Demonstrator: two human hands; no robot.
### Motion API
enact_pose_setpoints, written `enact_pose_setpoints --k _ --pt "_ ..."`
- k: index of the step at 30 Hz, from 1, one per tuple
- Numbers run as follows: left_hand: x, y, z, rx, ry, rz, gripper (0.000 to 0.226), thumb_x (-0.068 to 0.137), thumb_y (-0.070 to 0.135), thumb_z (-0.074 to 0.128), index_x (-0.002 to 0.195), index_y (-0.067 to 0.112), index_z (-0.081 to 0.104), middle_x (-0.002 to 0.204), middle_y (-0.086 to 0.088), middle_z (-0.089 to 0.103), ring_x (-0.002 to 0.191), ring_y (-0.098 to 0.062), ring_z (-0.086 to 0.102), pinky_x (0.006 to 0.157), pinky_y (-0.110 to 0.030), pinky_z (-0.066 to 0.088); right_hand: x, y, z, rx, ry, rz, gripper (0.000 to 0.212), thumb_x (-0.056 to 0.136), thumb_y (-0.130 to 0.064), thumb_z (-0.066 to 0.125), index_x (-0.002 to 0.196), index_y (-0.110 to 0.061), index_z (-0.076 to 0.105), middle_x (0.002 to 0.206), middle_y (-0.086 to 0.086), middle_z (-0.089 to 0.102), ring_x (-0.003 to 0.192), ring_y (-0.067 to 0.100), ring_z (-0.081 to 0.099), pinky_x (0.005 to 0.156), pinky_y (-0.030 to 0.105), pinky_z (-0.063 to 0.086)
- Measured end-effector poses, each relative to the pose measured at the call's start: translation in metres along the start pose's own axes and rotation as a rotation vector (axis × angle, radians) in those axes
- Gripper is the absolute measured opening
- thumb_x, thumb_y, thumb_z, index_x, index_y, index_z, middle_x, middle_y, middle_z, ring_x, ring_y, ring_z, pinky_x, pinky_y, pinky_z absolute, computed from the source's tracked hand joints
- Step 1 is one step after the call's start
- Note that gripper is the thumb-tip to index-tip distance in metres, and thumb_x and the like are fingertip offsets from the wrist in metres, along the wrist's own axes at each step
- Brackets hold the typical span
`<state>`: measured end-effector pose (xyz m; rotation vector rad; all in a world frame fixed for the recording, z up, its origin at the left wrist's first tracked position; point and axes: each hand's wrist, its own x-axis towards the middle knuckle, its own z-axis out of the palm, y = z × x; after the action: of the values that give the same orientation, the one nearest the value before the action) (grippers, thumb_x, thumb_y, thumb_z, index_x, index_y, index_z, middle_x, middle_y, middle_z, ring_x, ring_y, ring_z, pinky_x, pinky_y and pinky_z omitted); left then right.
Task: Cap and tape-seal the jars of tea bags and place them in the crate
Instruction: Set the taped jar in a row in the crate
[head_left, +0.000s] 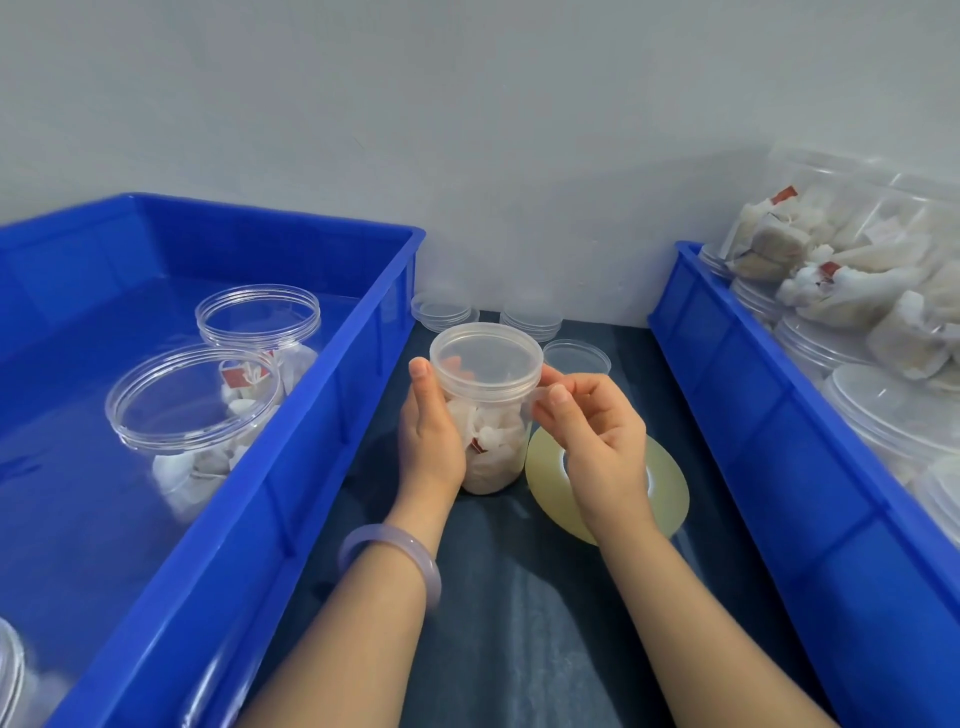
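A clear jar of tea bags stands on the dark table between two blue crates, with a clear cap on its mouth. My left hand grips the jar's left side. My right hand pinches a strip of clear tape against the edge of the cap on the jar's right side. A roll of clear tape lies flat on the table under my right hand. In the left crate stand two capped jars of tea bags.
Spare clear caps lie on the table behind the jar, in small stacks by the wall. The right crate holds several jars and bags of tea bags. Another jar's edge shows at the bottom left.
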<state>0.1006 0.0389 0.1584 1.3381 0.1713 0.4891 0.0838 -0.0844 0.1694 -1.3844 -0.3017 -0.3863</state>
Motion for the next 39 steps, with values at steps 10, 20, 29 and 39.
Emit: enact_pose_setpoints --k 10,20,29,39 --pt "0.001 0.000 -0.001 0.009 -0.021 -0.023 0.089 0.076 0.077 0.013 0.122 0.017 0.062 0.117 -0.004 0.067 0.115 -0.018 0.059 0.103 -0.037 0.044 0.005 -0.003 0.012 0.092 0.114 0.109 0.016 0.091 0.001 0.056 0.081 -0.008 0.064 0.080 -0.011 0.074 0.078 0.002 0.067 0.075 0.019 0.055" --pt "-0.001 -0.001 -0.001 -0.021 -0.048 -0.056 0.070 0.079 0.078 0.013 0.088 0.035 0.068 0.097 0.009 0.073 0.103 -0.011 0.065 0.089 -0.024 0.047 0.006 -0.007 0.016 0.121 0.277 0.137 0.024 0.101 -0.013 0.043 0.090 -0.010 0.064 0.075 -0.009 0.071 0.071 0.004 0.066 0.064 0.018 0.052" --pt "-0.004 0.001 0.000 -0.064 -0.048 -0.078 0.072 0.077 0.074 0.017 0.090 0.027 0.070 0.095 0.003 0.074 0.100 -0.015 0.067 0.091 -0.033 0.050 0.032 -0.023 0.047 -0.032 0.237 0.171 0.057 0.095 -0.058 0.033 0.139 -0.021 0.040 0.135 -0.005 0.054 0.116 -0.003 0.053 0.080 0.005 0.038" --pt "-0.002 -0.001 -0.001 -0.056 -0.098 -0.080 0.071 0.075 0.075 0.016 0.091 0.031 0.070 0.098 0.007 0.074 0.103 -0.008 0.065 0.093 -0.030 0.048 0.054 -0.009 0.041 -0.082 0.326 0.294 0.047 0.101 -0.048 0.026 0.081 -0.022 0.060 0.082 0.008 0.061 0.081 0.024 0.061 0.055 0.023 0.049"
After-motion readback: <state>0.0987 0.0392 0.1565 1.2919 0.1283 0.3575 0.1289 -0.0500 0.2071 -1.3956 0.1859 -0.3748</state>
